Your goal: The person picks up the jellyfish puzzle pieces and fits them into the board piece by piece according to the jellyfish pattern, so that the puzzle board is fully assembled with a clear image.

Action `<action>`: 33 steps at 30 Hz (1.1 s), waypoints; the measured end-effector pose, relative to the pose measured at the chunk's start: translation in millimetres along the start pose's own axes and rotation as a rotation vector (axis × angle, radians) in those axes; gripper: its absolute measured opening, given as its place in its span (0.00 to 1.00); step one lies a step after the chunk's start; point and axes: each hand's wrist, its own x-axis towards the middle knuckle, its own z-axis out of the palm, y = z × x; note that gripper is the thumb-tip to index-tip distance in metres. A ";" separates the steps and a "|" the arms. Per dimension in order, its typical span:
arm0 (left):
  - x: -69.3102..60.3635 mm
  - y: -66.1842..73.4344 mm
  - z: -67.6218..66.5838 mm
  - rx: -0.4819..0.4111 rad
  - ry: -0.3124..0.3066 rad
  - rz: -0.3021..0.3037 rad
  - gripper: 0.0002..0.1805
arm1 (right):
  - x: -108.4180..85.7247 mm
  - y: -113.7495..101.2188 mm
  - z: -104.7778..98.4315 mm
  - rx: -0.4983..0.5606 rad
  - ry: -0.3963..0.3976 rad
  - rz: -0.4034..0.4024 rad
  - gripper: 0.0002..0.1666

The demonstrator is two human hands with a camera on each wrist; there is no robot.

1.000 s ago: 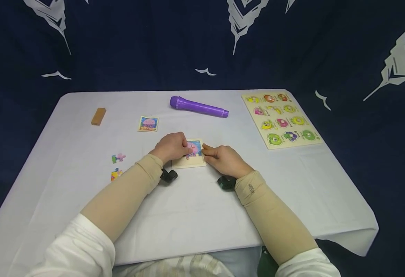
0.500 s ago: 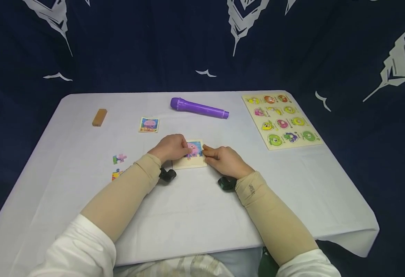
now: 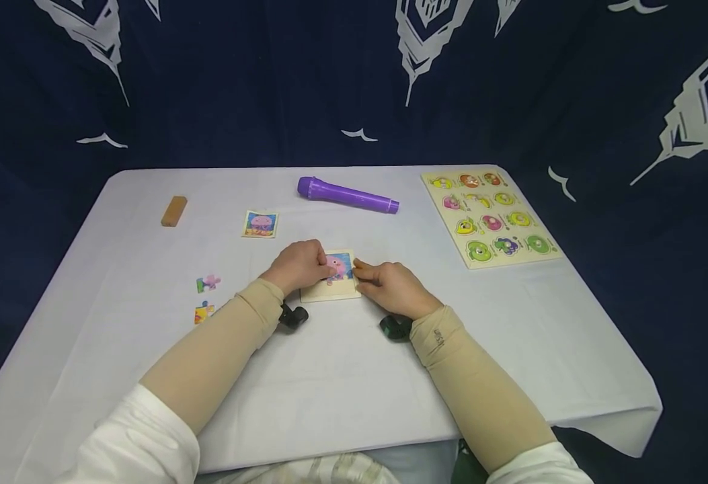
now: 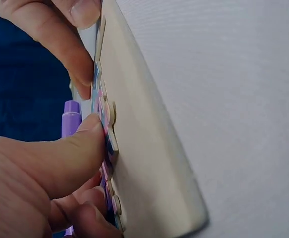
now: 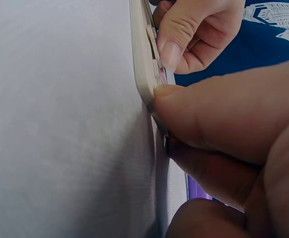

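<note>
A small pale wooden puzzle board lies flat in the middle of the table, its upper part covered by blue and pink jigsaw pieces. My left hand is over its left side, pinching a puzzle piece between thumb and curled fingers; part of the piece is hidden beneath them. At the board's right edge, my right hand grips the rim with thumb and fingertips. In the right wrist view, the thumb overlaps the board's corner.
Two loose puzzle pieces, one pink and green, one yellow, lie by the left forearm. Behind are a picture card, a brown block and a purple toy microphone. A fruit puzzle board lies back right.
The head view has tilted slightly upward, so everything sits a little lower in it. Both hands keep their places on the puzzle board, with hardly any visible movement.
</note>
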 end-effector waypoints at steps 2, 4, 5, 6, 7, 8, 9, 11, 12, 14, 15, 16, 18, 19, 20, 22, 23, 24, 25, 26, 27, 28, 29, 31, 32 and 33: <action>0.1 0.7 -0.8 0.005 -0.002 0.004 0.15 | -0.1 0.2 -0.3 0.005 0.005 0.000 0.23; -0.1 0.2 -1.6 0.014 -0.013 0.004 0.15 | 0.2 0.2 0.3 0.011 0.002 0.001 0.23; -0.4 -0.7 -1.9 0.020 -0.017 0.004 0.16 | 0.6 0.1 1.0 0.013 -0.002 0.002 0.23; -0.4 -1.8 -1.9 0.024 -0.020 0.001 0.16 | 0.9 0.0 1.7 0.014 -0.006 0.003 0.23; -0.6 -2.9 -2.0 0.020 -0.024 -0.003 0.16 | 1.2 -0.1 2.4 0.013 -0.010 0.004 0.23; -0.6 -3.9 -1.8 0.019 -0.028 -0.005 0.16 | 1.3 -0.3 3.0 0.011 -0.014 0.006 0.23; -0.8 -4.7 -1.7 0.014 -0.028 -0.010 0.16 | 1.4 -0.5 3.4 0.008 -0.016 0.006 0.23; -0.9 -5.9 -1.5 0.002 -0.018 -0.017 0.17 | 1.5 -0.7 3.6 0.002 -0.014 0.001 0.23; -1.0 -6.0 -1.3 -0.008 -0.013 -0.022 0.17 | 1.4 -0.5 3.4 0.000 -0.011 -0.002 0.23; -1.1 -5.0 -1.3 -0.011 -0.005 -0.023 0.17 | 1.3 0.1 2.5 -0.004 -0.004 -0.006 0.23; -0.9 -4.3 -1.3 -0.012 0.000 -0.025 0.18 | 1.3 0.6 2.0 -0.005 0.000 -0.009 0.23; -0.7 -3.8 -1.1 -0.014 0.003 -0.024 0.18 | 1.3 1.3 1.5 -0.004 0.003 -0.009 0.23; 0.0 -3.1 -0.4 -0.024 0.001 -0.022 0.18 | 0.9 2.8 0.7 -0.003 0.004 -0.008 0.23; -0.1 -4.0 -0.3 -0.040 0.002 -0.018 0.18 | 1.2 3.3 0.6 -0.001 0.004 -0.008 0.23; -0.3 -5.3 -0.2 -0.062 0.006 -0.015 0.17 | 1.5 3.8 0.8 0.001 0.003 -0.009 0.23; -1.9 -9.8 -0.3 -0.129 0.033 -0.005 0.17 | 1.7 4.7 1.3 0.005 0.001 -0.008 0.23; -4.0 -12.5 -1.2 -0.181 0.055 -0.002 0.17 | 1.6 4.8 1.4 0.009 0.000 -0.007 0.23; -7.0 -15.8 -2.9 -0.231 0.082 0.002 0.17 | 1.5 5.0 1.7 0.012 0.000 -0.005 0.23; -11.1 -19.7 -5.7 -0.279 0.117 0.006 0.16 | 1.4 5.2 1.9 0.017 -0.001 -0.004 0.23; -16.1 -24.2 -9.5 -0.320 0.152 0.008 0.16 | 1.3 5.1 1.9 0.020 0.000 -0.003 0.23; -22.3 -29.3 -14.5 -0.358 0.183 0.008 0.16 | 1.2 4.9 1.9 0.025 0.000 -0.002 0.23; -29.4 -34.7 -20.7 -0.387 0.211 0.005 0.16 | 1.1 4.5 1.6 0.030 0.000 -0.001 0.23; -36.8 -40.9 -27.4 -0.400 0.235 -0.001 0.17 | 1.1 4.1 1.5 0.033 0.001 -0.001 0.23; -52.1 -55.7 -41.2 -0.396 0.274 -0.010 0.18 | 1.3 3.4 1.1 0.034 0.002 0.001 0.23; -60.1 -63.4 -47.8 -0.390 0.286 -0.022 0.19 | 1.2 3.0 0.7 0.032 0.003 0.003 0.23; -68.8 -71.3 -54.1 -0.384 0.292 -0.036 0.20 | 1.0 2.8 0.5 0.032 0.005 0.004 0.23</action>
